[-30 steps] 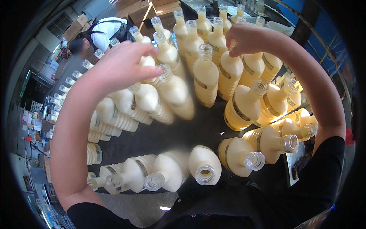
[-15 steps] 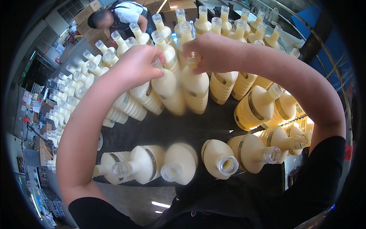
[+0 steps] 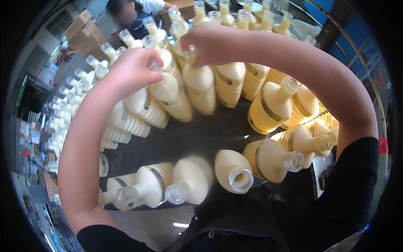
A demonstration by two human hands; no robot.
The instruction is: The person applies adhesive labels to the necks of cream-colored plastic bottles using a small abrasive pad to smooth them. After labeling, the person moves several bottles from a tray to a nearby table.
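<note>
From the head cam, the left hand (image 3: 136, 69) has its fingers round the neck of one cream-coloured ribbed bottle (image 3: 171, 95), and the right hand (image 3: 210, 44) grips the neck of the bottle next to it (image 3: 199, 84) — both toward the far side of the dark table (image 3: 184, 140). More bottles line the table's near edge, like this open-necked bottle (image 3: 233, 168). I'd guess they're filled already — can't see inside most. No caps visible on the nearer ones, so capping looks undone.
</note>
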